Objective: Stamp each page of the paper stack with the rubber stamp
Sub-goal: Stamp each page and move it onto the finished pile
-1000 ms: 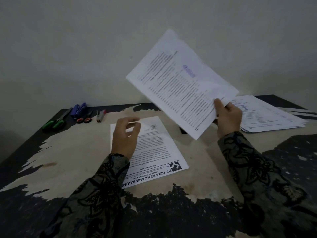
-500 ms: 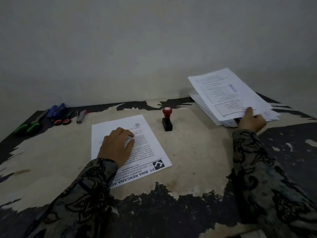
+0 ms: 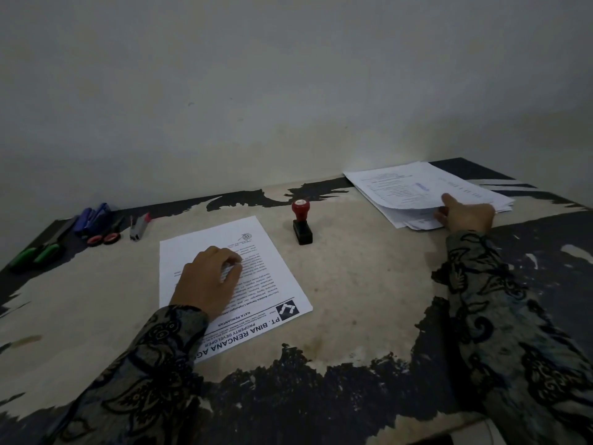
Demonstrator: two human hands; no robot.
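Note:
A printed page (image 3: 256, 252) with a bold letterhead lies on the table in front of me. My left hand (image 3: 208, 281) rests on its middle with curled fingers, gripping nothing. The rubber stamp (image 3: 301, 223), red knob on a black base, stands upright by itself just right of the page's far corner. At the far right lies a stack of papers (image 3: 401, 187); its top sheet bears a blue stamp mark. My right hand (image 3: 465, 215) pinches that top sheet's near edge, thumb on top and fingers under it.
Along the far left edge lie green-handled scissors (image 3: 35, 255), blue markers (image 3: 93, 216), red-handled scissors (image 3: 104, 239) and a small grey stapler (image 3: 139, 226). The worn table (image 3: 353, 300) butts against a plain wall. Its peeling black edge runs close to me.
My right hand carried the stamped sheet from mid-air to the right and laid it on the stack. My left hand lowered onto the page. The stamp came into view.

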